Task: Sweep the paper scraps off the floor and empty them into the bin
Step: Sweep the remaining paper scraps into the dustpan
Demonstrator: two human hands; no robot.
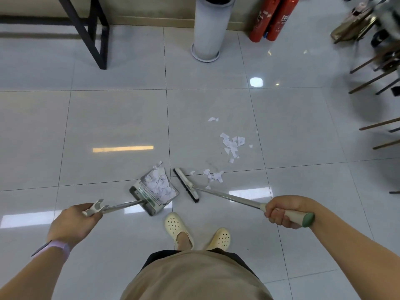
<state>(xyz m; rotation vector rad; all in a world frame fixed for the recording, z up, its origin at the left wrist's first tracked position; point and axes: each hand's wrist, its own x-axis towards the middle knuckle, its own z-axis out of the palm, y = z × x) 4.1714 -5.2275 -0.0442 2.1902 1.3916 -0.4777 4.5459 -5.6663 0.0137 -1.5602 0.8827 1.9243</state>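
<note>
The left hand [72, 223] grips the dustpan [154, 190] handle; the right hand [281, 213] grips the broom [187, 185]. Paper scraps [232, 146] lie at about one o'clock.

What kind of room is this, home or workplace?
Probably a workplace or public interior, not certain. Cues: two red fire extinguishers standing by the wall, a tall grey cylindrical bin beside them, and large glossy pale floor tiles with a black metal frame leg nearby.
</note>
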